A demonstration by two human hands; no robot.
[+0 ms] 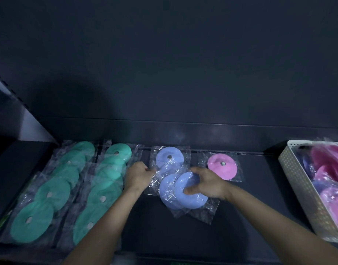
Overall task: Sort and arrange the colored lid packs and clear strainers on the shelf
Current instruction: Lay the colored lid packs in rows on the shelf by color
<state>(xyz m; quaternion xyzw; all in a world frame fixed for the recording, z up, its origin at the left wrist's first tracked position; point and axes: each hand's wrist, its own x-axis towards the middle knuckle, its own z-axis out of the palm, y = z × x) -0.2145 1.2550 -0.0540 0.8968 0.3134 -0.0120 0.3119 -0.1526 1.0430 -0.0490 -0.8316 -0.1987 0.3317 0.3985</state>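
Blue lid packs lie in a column running front to back on the shelf, between 2 green rows and 1 pink pack. My right hand grips the front blue pack, skewed right of that line. My left hand pinches the middle blue pack by its wrapper edge. The column lies just left of my right hand.

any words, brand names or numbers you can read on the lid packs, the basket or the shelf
No text can be read anywhere.
Green lid packs, blue lid packs, pink lid pack: clear wrappers, no print visible.
White basket: only a pattern of holes, no label.
Green strip at the shelf's left edge: too blurred to tell whether it carries text.
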